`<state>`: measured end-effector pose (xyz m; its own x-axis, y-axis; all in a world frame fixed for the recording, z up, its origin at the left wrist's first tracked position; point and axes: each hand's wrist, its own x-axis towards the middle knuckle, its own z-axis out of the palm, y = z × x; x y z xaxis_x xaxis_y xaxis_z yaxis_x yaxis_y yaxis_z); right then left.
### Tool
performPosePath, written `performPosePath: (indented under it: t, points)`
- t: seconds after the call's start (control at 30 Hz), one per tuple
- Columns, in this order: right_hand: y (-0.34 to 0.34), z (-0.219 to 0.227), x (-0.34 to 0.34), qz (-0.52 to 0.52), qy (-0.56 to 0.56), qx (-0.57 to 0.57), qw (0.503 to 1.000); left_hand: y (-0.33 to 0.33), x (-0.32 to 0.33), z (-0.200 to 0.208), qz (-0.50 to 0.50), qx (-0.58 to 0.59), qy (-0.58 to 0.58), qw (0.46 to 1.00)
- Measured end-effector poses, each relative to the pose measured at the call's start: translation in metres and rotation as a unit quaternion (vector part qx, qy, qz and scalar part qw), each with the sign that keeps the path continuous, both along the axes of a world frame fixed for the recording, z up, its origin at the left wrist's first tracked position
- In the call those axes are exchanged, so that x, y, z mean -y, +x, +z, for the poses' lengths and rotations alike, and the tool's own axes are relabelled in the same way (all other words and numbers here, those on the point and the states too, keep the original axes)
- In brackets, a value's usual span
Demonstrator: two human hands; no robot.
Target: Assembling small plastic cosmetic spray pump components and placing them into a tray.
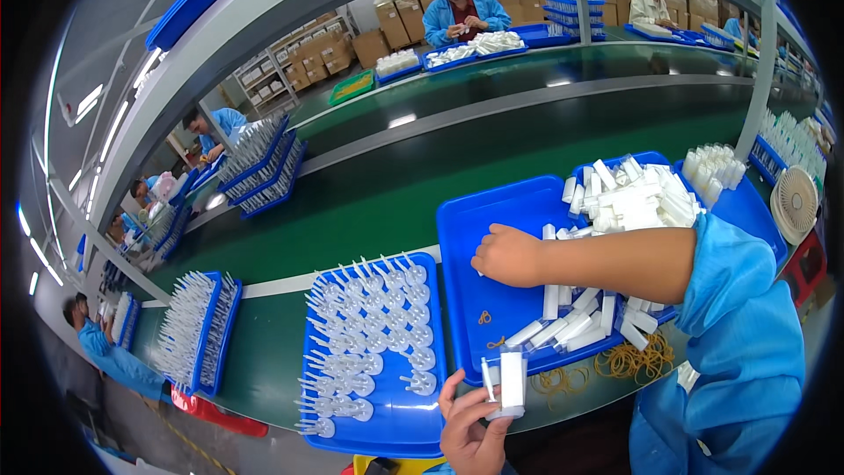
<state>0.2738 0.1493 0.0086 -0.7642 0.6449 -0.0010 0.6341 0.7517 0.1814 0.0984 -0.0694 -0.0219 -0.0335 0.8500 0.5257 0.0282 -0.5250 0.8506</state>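
Head view: left hand (476, 433) holds clear box (511, 384) by blue tray edge (457, 325).

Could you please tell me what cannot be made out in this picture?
Head view:
Right hand: its grip, hidden by its back.
Tray beneath it: floor under white pieces, covered by them.
Yellow object: cut off by the lower edge.
Co-worker in pale clothing: anything held, too small.

Ceiling tubes (90, 99) glare at left, amid strong fisheye distortion.
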Motion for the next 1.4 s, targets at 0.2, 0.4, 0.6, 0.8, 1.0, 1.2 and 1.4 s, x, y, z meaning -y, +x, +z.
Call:
performPosePath:
  t: [0.2,0.4,0.6,0.8,1.0,1.2,1.4]
  points:
    - [0.004,-0.007,0.016,-0.027,-0.123,-0.218,0.968,-0.004,0.0,0.01,0.03,-0.049,0.01,0.998]
    - [0.008,0.035,0.06,-0.136,-0.532,-0.47,0.691,-0.004,-0.004,0.011,0.001,-0.092,0.004,0.996]
    - [0.005,0.037,0.078,-0.169,-0.693,-0.497,0.493,0.001,-0.009,0.015,-0.016,-0.113,0.021,0.993]
    - [0.004,0.041,0.083,-0.159,-0.708,-0.488,0.485,0.002,-0.008,0.013,-0.025,-0.118,0.01,0.993]
    - [0.005,0.043,0.086,-0.162,-0.689,-0.482,0.517,0.002,-0.008,0.015,-0.033,-0.125,0.005,0.992]
    - [0.009,0.043,0.091,-0.191,-0.668,-0.479,0.538,0.006,-0.009,0.016,-0.052,-0.108,0.0,0.993]
    - [0.009,0.039,0.094,-0.177,-0.649,-0.479,0.564,0.004,-0.009,0.019,-0.071,-0.125,-0.014,0.99]
